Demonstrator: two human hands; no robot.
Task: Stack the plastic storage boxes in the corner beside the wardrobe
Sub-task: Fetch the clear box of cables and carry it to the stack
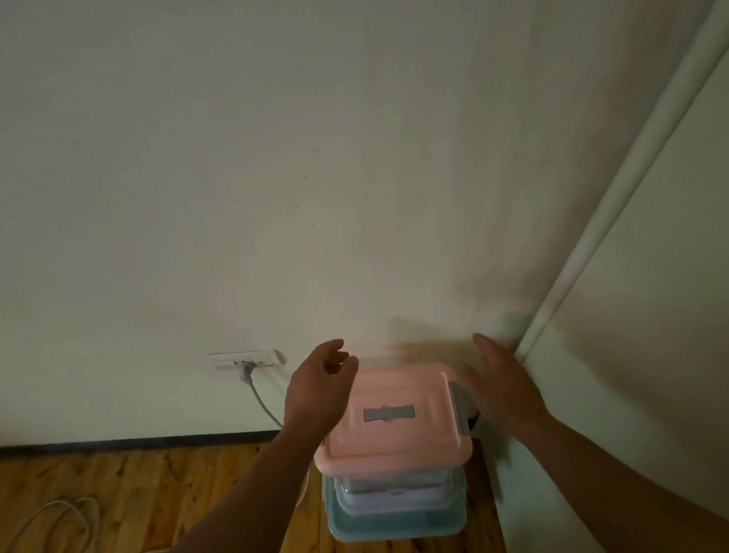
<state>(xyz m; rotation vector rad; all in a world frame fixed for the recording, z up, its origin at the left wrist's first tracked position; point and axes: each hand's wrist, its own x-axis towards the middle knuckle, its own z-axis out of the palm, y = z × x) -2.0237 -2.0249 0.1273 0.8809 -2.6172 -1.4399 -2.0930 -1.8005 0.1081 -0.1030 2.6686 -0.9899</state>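
Note:
A storage box with a pink lid (389,418) and grey latches sits on top of a clear box, which stands on a box with a teal lid (399,522). The stack stands on the wooden floor in the corner between the wall and the pale wardrobe (672,350). My left hand (322,387) hovers over the left side of the pink lid, fingers loosely curled and holding nothing. My right hand (502,386) hangs beside the box's right edge near the wardrobe, fingers straight and blurred, holding nothing. Neither hand clearly touches the box.
A wall socket (248,360) with a grey plug sits low on the wall left of the stack. Its white cable (48,541) lies coiled on the wooden floor at left. A dark skirting board runs along the wall's base.

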